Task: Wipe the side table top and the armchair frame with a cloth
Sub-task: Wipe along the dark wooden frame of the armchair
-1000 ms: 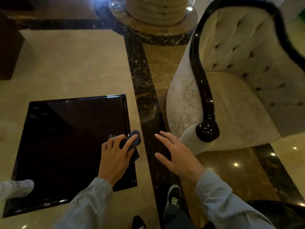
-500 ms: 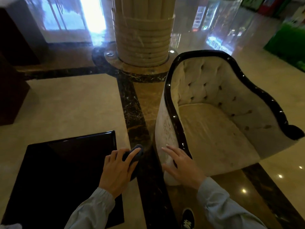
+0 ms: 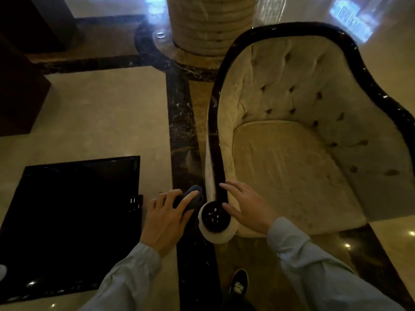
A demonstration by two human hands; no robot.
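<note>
The cloth [image 3: 192,198] is mostly covered by the left hand [image 3: 167,217]; only a dark blue fold shows past the fingers. The desk [image 3: 67,221] runs off the left edge. The armchair frame [image 3: 215,140] is cut off at the right edge, and the column [image 3: 211,23] at the top.

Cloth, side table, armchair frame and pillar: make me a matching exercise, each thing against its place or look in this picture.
Things:
1. cloth
2. side table
3. armchair frame
4. pillar

Descriptions:
A. glossy black curve around pale upholstery
B. held in the left hand
C. ribbed, pale, on a round base at top
D. dark square top at lower left

Pairs: 1-B, 2-D, 3-A, 4-C
</note>
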